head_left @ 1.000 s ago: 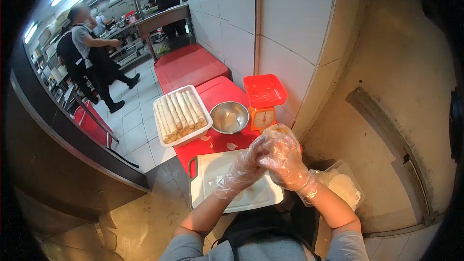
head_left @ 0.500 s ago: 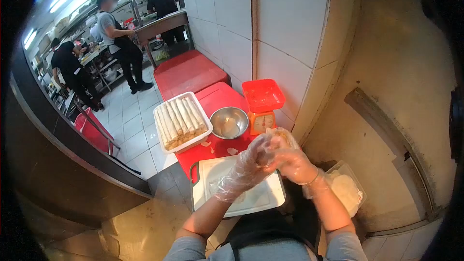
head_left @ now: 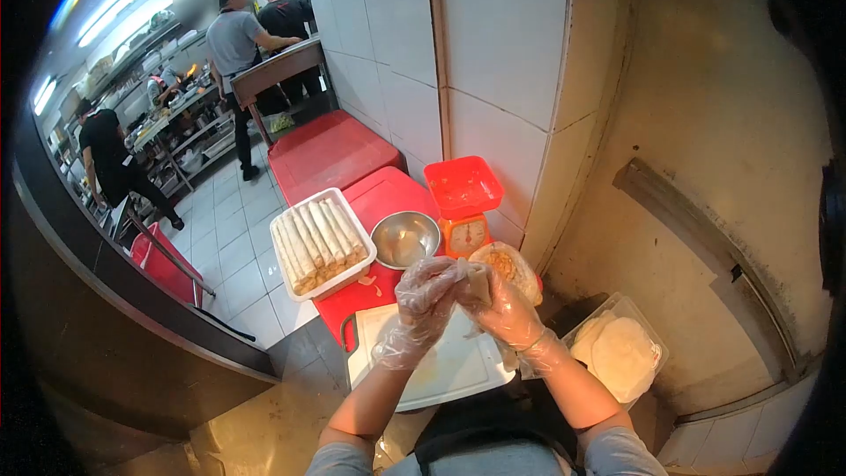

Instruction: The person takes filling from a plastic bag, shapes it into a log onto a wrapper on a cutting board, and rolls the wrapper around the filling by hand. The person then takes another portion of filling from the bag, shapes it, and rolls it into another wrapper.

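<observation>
My left hand (head_left: 426, 293), in a clear plastic glove, is raised over the cutting board (head_left: 432, 370) with its fingers curled closed. Meeting it at the fingertips is my gloved right hand (head_left: 504, 310), also closed. A small crumpled pale piece (head_left: 477, 286) shows between them; its kind is too unclear to tell. Just beyond the right hand lies a plastic bag of orange-brown filling (head_left: 507, 263). A steel bowl (head_left: 405, 240) stands past the left hand. Long rolled spring rolls (head_left: 315, 238) fill a white tub (head_left: 345, 285) to the left.
An orange kitchen scale (head_left: 464, 234) with a red pan (head_left: 463, 187) stands by the tiled wall. Right of my arm, round pale wrappers (head_left: 617, 348) lie in a clear container (head_left: 663, 354). Red surfaces (head_left: 330, 152) extend forward. Several co-workers stand in the kitchen behind.
My hands have come lower and slightly left, uncovering the filling bag. The view has shifted a little. A co-worker in grey has turned toward the counter.
</observation>
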`<control>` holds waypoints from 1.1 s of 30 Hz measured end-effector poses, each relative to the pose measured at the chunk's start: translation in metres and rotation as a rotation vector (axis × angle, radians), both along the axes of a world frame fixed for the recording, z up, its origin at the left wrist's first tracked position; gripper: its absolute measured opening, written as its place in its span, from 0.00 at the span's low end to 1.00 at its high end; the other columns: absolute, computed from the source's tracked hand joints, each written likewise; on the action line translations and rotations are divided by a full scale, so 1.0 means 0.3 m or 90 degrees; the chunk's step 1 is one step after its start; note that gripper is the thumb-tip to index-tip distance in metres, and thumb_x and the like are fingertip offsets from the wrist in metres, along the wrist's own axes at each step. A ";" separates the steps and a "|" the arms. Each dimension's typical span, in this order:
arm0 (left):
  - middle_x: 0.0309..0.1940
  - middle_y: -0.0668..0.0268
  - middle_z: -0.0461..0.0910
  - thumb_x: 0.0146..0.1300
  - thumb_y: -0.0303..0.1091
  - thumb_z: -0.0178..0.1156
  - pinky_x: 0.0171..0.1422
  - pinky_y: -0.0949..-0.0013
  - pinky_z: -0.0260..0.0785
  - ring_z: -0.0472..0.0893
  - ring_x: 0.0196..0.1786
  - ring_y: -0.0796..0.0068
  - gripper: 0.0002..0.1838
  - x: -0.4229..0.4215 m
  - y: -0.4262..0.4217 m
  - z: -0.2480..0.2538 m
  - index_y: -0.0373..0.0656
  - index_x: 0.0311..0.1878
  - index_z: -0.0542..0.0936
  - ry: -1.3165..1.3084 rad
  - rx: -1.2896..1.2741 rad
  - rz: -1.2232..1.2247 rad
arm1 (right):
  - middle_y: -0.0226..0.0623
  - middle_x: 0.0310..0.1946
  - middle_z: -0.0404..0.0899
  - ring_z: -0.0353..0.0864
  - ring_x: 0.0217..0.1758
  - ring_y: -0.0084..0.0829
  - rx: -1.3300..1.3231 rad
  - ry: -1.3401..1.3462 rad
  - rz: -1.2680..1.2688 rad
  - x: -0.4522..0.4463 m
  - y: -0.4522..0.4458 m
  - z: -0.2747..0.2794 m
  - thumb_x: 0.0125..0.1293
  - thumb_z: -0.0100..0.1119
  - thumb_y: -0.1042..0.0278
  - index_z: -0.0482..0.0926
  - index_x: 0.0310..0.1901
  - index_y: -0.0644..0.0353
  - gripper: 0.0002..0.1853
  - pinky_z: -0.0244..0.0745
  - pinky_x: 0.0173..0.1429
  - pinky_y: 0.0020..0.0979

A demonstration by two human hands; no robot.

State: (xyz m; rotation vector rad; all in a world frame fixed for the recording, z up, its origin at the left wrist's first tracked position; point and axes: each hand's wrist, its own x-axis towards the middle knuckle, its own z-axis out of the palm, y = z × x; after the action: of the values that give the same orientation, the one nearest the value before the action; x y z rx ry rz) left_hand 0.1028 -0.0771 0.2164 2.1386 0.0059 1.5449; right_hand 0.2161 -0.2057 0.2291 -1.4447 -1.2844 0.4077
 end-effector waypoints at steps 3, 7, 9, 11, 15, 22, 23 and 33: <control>0.42 0.59 0.84 0.52 0.23 0.73 0.53 0.56 0.76 0.85 0.47 0.59 0.18 0.013 -0.005 0.002 0.44 0.48 0.85 -0.004 0.033 -0.006 | 0.57 0.45 0.81 0.83 0.47 0.59 -0.012 -0.121 -0.008 0.007 -0.028 0.027 0.69 0.64 0.59 0.72 0.61 0.60 0.23 0.77 0.48 0.50; 0.46 0.63 0.83 0.51 0.27 0.74 0.67 0.49 0.67 0.83 0.52 0.63 0.19 -0.010 -0.005 0.049 0.48 0.49 0.86 0.077 0.138 0.027 | 0.59 0.42 0.80 0.82 0.45 0.60 -0.154 -0.145 -0.051 0.025 -0.059 0.045 0.71 0.61 0.57 0.71 0.60 0.63 0.23 0.77 0.48 0.52; 0.48 0.64 0.82 0.51 0.28 0.74 0.70 0.46 0.63 0.81 0.55 0.64 0.21 -0.024 -0.001 0.067 0.50 0.51 0.85 0.128 0.186 0.024 | 0.60 0.42 0.81 0.82 0.44 0.61 -0.121 -0.236 -0.030 0.037 -0.083 0.063 0.72 0.60 0.56 0.71 0.59 0.64 0.23 0.76 0.46 0.53; 0.49 0.66 0.80 0.50 0.28 0.74 0.72 0.44 0.61 0.80 0.56 0.64 0.24 -0.036 0.004 0.102 0.52 0.53 0.84 0.179 0.228 0.013 | 0.60 0.42 0.81 0.82 0.44 0.60 -0.125 -0.234 -0.020 0.039 -0.093 0.088 0.72 0.60 0.55 0.72 0.58 0.64 0.23 0.76 0.46 0.52; 0.50 0.65 0.76 0.53 0.28 0.73 0.72 0.45 0.59 0.77 0.58 0.62 0.21 -0.044 0.013 0.138 0.51 0.52 0.83 0.222 0.244 -0.063 | 0.58 0.47 0.82 0.83 0.47 0.56 -0.148 -0.093 0.017 0.023 -0.119 0.145 0.71 0.61 0.54 0.74 0.57 0.63 0.23 0.75 0.50 0.48; 0.55 0.58 0.74 0.56 0.26 0.72 0.66 0.49 0.62 0.74 0.59 0.54 0.17 -0.036 0.003 0.136 0.48 0.49 0.83 0.217 0.109 -0.134 | 0.52 0.45 0.82 0.82 0.51 0.51 -0.165 0.052 0.088 0.019 -0.129 0.157 0.70 0.63 0.55 0.73 0.56 0.63 0.23 0.74 0.56 0.43; 0.55 0.58 0.74 0.56 0.26 0.72 0.66 0.50 0.62 0.74 0.58 0.54 0.16 -0.045 -0.010 0.154 0.48 0.49 0.84 0.216 0.088 -0.114 | 0.52 0.45 0.82 0.82 0.51 0.51 -0.161 0.047 0.080 0.017 -0.130 0.161 0.69 0.63 0.55 0.73 0.56 0.63 0.22 0.74 0.56 0.43; 0.49 0.69 0.76 0.50 0.34 0.76 0.71 0.50 0.54 0.76 0.57 0.68 0.13 -0.082 -0.111 0.207 0.52 0.41 0.88 0.193 0.185 0.115 | 0.60 0.42 0.80 0.79 0.49 0.63 -0.087 -0.183 -0.067 -0.021 -0.114 0.142 0.66 0.62 0.66 0.69 0.56 0.63 0.20 0.74 0.51 0.51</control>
State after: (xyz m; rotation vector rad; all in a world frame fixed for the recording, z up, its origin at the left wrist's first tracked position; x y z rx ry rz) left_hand 0.0780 -0.1104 0.2785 2.6514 0.0843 1.3681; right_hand 0.2099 -0.2398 0.2719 -1.7261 -1.4213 0.2257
